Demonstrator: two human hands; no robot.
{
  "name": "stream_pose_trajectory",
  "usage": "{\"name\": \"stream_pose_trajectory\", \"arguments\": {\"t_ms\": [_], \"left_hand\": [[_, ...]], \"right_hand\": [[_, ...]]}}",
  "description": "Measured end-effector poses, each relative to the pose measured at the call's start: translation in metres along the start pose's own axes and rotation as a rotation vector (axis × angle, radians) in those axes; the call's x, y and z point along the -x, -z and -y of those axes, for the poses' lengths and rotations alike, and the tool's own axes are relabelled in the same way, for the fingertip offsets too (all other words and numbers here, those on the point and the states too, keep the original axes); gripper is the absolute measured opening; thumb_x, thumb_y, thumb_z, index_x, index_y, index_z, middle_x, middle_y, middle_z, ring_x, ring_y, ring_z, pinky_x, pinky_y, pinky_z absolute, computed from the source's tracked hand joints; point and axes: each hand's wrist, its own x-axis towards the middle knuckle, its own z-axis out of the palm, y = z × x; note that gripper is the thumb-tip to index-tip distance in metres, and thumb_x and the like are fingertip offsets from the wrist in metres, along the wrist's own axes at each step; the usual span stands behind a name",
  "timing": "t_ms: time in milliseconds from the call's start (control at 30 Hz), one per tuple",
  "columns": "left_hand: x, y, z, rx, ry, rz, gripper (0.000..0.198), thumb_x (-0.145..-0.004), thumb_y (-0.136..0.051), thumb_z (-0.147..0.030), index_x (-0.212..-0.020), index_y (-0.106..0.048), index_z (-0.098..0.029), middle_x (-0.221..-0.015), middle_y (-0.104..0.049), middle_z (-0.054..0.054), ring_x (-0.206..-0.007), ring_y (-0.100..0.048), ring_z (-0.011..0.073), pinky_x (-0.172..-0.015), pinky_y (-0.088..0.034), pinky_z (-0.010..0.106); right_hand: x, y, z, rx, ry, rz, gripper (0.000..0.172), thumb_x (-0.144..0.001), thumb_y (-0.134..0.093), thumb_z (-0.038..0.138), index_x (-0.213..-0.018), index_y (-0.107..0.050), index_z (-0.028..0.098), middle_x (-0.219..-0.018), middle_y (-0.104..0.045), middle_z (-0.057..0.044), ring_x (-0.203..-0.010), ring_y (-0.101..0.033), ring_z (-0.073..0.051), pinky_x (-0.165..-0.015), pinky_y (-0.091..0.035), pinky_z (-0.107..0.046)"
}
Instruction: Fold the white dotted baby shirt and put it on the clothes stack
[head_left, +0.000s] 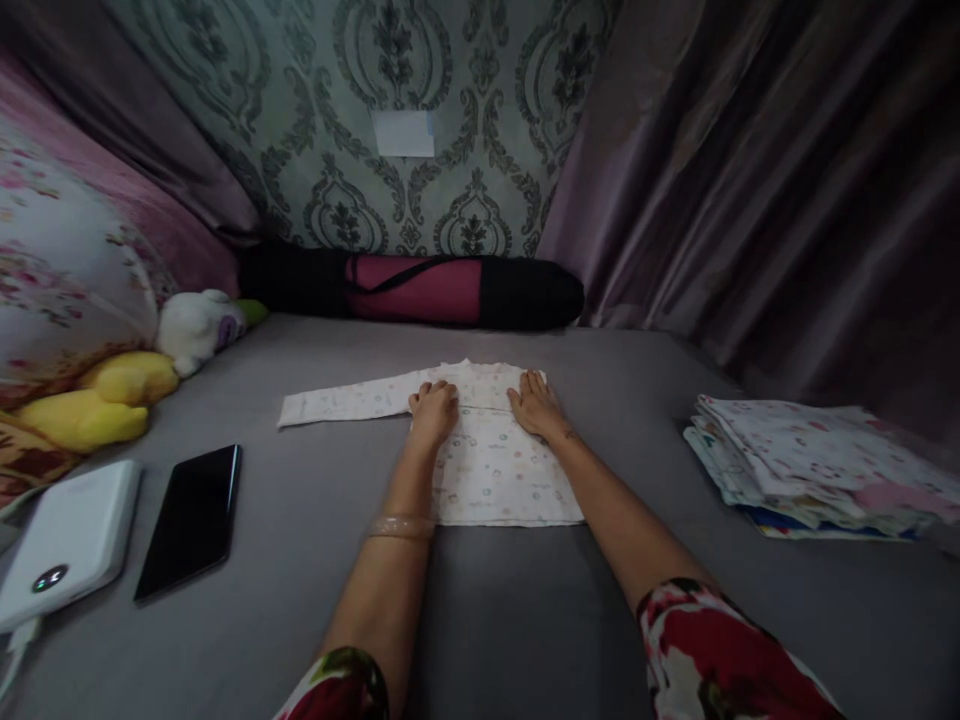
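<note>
Folding the shirt [502, 480], apparently: right hand [534, 403] flat, open at its right edge, left hand [433, 408] curled at its left, grip unclear; next calls for turning outstretched sleeve [341, 402] inward.

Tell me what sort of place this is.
Probably a bedroom: a wide, grey, cloth-covered surface that looks like a bed, a rounded white plush toy on its left, and draped mauve fabric curtains beside it.

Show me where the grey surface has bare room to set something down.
The grey surface is bare between phone and shirt, and between shirt and folded stack. Crowded: the left edge, with power bank and yellow plush.
</note>
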Motion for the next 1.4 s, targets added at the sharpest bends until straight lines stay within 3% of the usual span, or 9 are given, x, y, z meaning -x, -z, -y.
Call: {"name": "stream_pose_trajectory", "arguments": {"t_ms": [100, 233, 400, 500, 700, 833, 1067, 1267, 1400], "left_hand": [[-0.003, 0.014, 0.012, 0.074, 0.103, 0.0, 0.033, -0.09, -0.049, -0.028, -0.12, -0.062, -0.025, -0.131, -0.06, 0.008, -0.128, -0.044, 0.028, -0.101, -0.034, 0.042], [0.0, 0.047, 0.048, 0.146, 0.372, -0.067, 0.038, -0.091, -0.049, -0.034, -0.124, -0.06, -0.021, -0.11, -0.067, 0.014, -0.114, -0.056, 0.0304, -0.095, -0.041, 0.043], [0.018, 0.07, 0.089, 0.115, 0.823, -0.451, 0.043, -0.087, -0.051, -0.035, -0.124, -0.056, -0.012, -0.13, -0.052, 0.024, -0.127, -0.043, 0.0389, -0.1, -0.037, 0.053], [0.022, 0.066, 0.096, 0.16, 0.979, -0.575, 0.047, -0.084, -0.055, -0.035, -0.122, -0.052, -0.008, -0.135, -0.044, 0.027, -0.132, -0.037, 0.0403, -0.102, -0.035, 0.053], [0.016, 0.054, 0.102, 0.29, 1.018, -0.655, 0.052, -0.077, -0.061, -0.033, -0.12, -0.043, -0.011, -0.144, -0.029, 0.032, -0.136, -0.03, 0.0463, -0.102, -0.03, 0.061], [0.017, 0.055, 0.106, 0.36, 1.027, -0.768, 0.049, -0.075, -0.06, -0.029, -0.118, -0.04, -0.015, -0.136, -0.038, 0.028, -0.13, -0.037, 0.0455, -0.098, -0.034, 0.064], [0.019, 0.057, 0.111, 0.32, 1.069, -0.773, 0.046, -0.077, -0.054, -0.022, -0.119, -0.041, -0.009, -0.126, -0.045, 0.029, -0.122, -0.046, 0.0434, -0.097, -0.039, 0.06], [0.015, 0.057, 0.119, 0.361, 1.074, -0.753, 0.054, -0.069, -0.057, -0.014, -0.121, -0.043, -0.009, -0.129, -0.044, 0.03, -0.121, -0.049, 0.0432, -0.098, -0.039, 0.059], [0.013, 0.057, 0.117, 0.371, 1.093, -0.771, 0.049, -0.066, -0.059, -0.017, -0.114, -0.05, -0.012, -0.128, -0.046, 0.028, -0.12, -0.049, 0.0438, -0.097, -0.038, 0.062]], "right_hand": [[-0.002, 0.002, -0.002, -0.013, -0.011, 0.028, 0.068, -0.099, -0.017, 0.044, -0.151, -0.021, 0.0, -0.16, -0.016, -0.017, -0.148, -0.01, -0.026, -0.119, -0.011, -0.041], [-0.005, 0.009, 0.001, -0.003, -0.047, 0.079, 0.068, -0.099, -0.021, 0.043, -0.151, -0.022, 0.0, -0.16, -0.016, -0.017, -0.148, -0.011, -0.027, -0.118, -0.012, -0.042], [-0.001, 0.015, 0.038, 0.036, 0.068, -0.064, 0.06, -0.098, -0.024, 0.031, -0.149, -0.028, 0.002, -0.158, -0.024, -0.017, -0.147, -0.015, -0.026, -0.119, -0.005, -0.043], [0.007, 0.013, 0.074, -0.046, 0.23, 0.021, 0.061, -0.099, -0.019, 0.038, -0.151, -0.025, 0.006, -0.16, -0.019, -0.013, -0.148, -0.012, -0.023, -0.119, -0.006, -0.042], [0.011, -0.002, 0.112, -0.116, 0.299, 0.11, 0.066, -0.099, -0.015, 0.049, -0.154, -0.02, 0.012, -0.161, -0.015, -0.011, -0.148, -0.009, -0.024, -0.118, -0.005, -0.047], [0.009, -0.007, 0.112, -0.096, 0.278, 0.111, 0.062, -0.099, -0.017, 0.051, -0.154, -0.023, 0.023, -0.161, -0.015, -0.008, -0.148, -0.008, -0.029, -0.115, -0.003, -0.057], [0.012, -0.001, 0.119, -0.101, 0.249, 0.139, 0.057, -0.099, -0.017, 0.055, -0.151, -0.028, 0.035, -0.162, -0.015, -0.009, -0.147, -0.008, -0.034, -0.11, -0.004, -0.067], [0.008, 0.006, 0.122, -0.105, 0.238, 0.148, 0.053, -0.099, -0.022, 0.051, -0.147, -0.037, 0.034, -0.159, -0.024, -0.01, -0.145, -0.015, -0.036, -0.108, -0.01, -0.069], [0.001, 0.007, 0.127, -0.107, 0.311, 0.019, 0.045, -0.1, -0.024, 0.033, -0.131, -0.055, 0.024, -0.149, -0.04, -0.012, -0.14, -0.028, -0.029, -0.113, -0.013, -0.058]]}}
